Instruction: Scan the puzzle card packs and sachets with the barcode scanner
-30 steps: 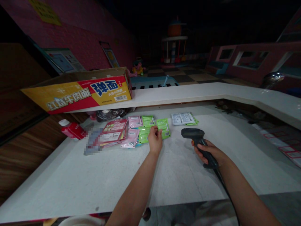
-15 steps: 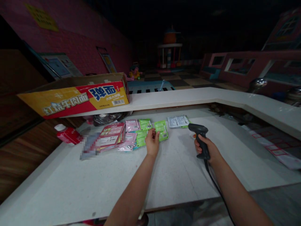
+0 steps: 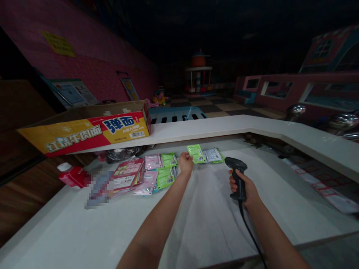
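Observation:
My left hand (image 3: 186,163) pinches a green packet (image 3: 196,153) by its left edge, held just in front of a silver-and-green packet (image 3: 213,155) lying at the back of the counter. In my right hand (image 3: 248,188) is a black barcode scanner (image 3: 237,175), gripped by its handle, its head pointing left towards the packets. The scanner's cable runs down to the lower right. Left of my left hand lie more green packets (image 3: 165,178), pink packets (image 3: 149,181) and a stack of red packets (image 3: 129,172).
A red and yellow cardboard box (image 3: 92,130) sits on the raised ledge (image 3: 218,125) behind the counter (image 3: 134,220). A red bottle with a white cap (image 3: 73,175) stands at the left. At the right lies a sheet with red boxes (image 3: 319,181).
My left hand has carried the green packet to the right, away from the other green packets and up to the silver one. My right hand still holds the scanner; the view has tilted up.

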A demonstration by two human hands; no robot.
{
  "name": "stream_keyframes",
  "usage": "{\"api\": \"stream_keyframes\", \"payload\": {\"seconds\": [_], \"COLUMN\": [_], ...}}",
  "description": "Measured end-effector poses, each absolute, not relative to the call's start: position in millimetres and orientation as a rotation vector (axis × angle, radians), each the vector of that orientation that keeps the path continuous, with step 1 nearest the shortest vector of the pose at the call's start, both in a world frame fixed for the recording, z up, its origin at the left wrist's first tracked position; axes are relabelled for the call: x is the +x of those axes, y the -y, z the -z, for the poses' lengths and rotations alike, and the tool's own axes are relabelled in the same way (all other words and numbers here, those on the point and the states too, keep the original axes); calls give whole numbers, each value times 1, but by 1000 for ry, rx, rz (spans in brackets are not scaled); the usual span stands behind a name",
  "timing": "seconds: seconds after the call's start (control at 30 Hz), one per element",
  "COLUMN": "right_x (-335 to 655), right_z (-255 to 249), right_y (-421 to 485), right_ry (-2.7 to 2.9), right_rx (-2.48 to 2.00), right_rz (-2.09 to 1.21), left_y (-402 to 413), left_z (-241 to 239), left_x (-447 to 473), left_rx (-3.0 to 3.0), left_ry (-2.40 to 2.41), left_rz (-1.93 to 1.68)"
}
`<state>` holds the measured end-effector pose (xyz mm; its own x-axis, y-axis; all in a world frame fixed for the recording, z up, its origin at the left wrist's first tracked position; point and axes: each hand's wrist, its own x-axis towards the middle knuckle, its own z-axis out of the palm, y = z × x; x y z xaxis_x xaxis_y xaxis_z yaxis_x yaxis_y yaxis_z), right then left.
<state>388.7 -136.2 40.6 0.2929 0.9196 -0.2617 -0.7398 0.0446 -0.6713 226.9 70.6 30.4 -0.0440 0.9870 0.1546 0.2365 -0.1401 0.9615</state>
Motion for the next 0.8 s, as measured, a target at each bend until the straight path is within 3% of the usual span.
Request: {"api": "stream_keyframes", "payload": {"seconds": [0.4,0.8], "right_x": [386,388], "right_z": [-42,-41], "right_y": [133,135], "right_ry": [256,257], "right_rx": [-823,-848], "right_rz": [-1272,-1294], "left_y": [-78,-61], "left_z": [-20,-42], "left_x": [241,236], "left_rx": [1784,2135], "left_ry": [-1497,-1527], "left_rz": [-990,-817]}}
